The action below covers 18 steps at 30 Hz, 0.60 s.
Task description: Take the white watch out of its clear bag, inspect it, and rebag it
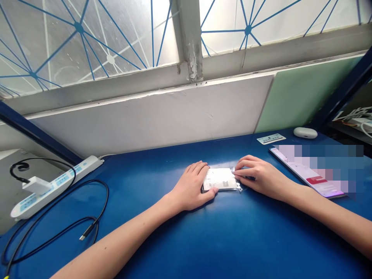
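A small flat packet with a white printed label (pixel 220 179) in clear plastic lies on the blue tabletop. My left hand (pixel 193 186) grips its left end, fingers along the far side and thumb at the near edge. At the other end, the crinkled clear wrapping sticks out, and my right hand (pixel 252 172) pinches it there with its fingertips. What is inside the packet cannot be made out.
A lit phone (pixel 312 174) lies right of my right hand, with a card (pixel 271 139) and white earbud case (pixel 305 133) behind. On the left are a power strip (pixel 62 182), a plugged-in charger (pixel 37 186) and a looped black cable (pixel 108 190). A wall panel (pixel 162 116) bounds the far edge.
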Motion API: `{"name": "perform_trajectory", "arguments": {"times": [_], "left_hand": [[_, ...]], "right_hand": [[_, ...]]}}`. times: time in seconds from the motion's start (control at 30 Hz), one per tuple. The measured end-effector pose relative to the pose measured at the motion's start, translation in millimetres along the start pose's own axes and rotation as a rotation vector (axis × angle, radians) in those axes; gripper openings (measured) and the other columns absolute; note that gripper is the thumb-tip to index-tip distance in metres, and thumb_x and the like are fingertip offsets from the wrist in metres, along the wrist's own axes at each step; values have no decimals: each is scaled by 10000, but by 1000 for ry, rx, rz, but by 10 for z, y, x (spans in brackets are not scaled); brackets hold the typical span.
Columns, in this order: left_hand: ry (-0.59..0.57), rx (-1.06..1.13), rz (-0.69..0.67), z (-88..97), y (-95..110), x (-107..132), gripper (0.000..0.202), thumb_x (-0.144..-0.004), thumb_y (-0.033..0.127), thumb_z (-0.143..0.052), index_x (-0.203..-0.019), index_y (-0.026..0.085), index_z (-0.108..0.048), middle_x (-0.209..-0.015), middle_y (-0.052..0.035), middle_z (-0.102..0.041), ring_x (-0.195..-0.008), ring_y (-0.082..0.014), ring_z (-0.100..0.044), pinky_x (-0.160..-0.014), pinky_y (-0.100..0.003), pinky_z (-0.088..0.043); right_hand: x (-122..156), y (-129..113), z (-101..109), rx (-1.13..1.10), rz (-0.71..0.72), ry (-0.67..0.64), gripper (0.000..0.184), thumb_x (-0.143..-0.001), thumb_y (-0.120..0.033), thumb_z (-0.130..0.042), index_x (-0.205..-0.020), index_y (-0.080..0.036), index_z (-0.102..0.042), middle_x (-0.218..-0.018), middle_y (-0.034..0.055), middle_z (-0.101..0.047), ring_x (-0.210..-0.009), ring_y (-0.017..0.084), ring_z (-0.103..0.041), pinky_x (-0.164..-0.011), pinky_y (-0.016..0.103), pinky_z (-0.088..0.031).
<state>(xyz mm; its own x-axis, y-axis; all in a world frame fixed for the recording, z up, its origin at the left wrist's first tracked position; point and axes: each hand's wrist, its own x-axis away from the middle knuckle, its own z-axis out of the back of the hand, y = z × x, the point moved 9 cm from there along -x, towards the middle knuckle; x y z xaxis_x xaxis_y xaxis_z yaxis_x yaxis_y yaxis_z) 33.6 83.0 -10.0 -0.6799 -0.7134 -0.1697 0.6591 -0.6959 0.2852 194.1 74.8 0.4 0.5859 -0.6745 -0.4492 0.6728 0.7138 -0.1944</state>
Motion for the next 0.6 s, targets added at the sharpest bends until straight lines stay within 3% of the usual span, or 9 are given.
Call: {"name": "perform_trajectory", "arguments": {"times": [0.3, 0.6], "left_hand": [[-10, -37, -6, -16, -10, 1, 569, -919, 516, -560, -1321, 114, -523, -1452, -201, -516, -1394, -346, -433, -1160, -505, -352], [-10, -33, -6, -9, -4, 10, 566, -909, 521, -570, -1322, 139, -513, -1459, -192, -511, -1395, -348, -434, -1161, -510, -350]], "right_hand": [[-2, -13, -23, 73, -19, -70, 327, -1016, -307, -450, -1110, -193, -741, -838, 91, -733, -795, 241, -675, -721, 389, -525], [-8, -34, 27, 2, -21, -44, 269, -985, -288, -505, -949, -262, -771, -819, 65, -726, -775, 228, -674, -690, 350, -524]]}}
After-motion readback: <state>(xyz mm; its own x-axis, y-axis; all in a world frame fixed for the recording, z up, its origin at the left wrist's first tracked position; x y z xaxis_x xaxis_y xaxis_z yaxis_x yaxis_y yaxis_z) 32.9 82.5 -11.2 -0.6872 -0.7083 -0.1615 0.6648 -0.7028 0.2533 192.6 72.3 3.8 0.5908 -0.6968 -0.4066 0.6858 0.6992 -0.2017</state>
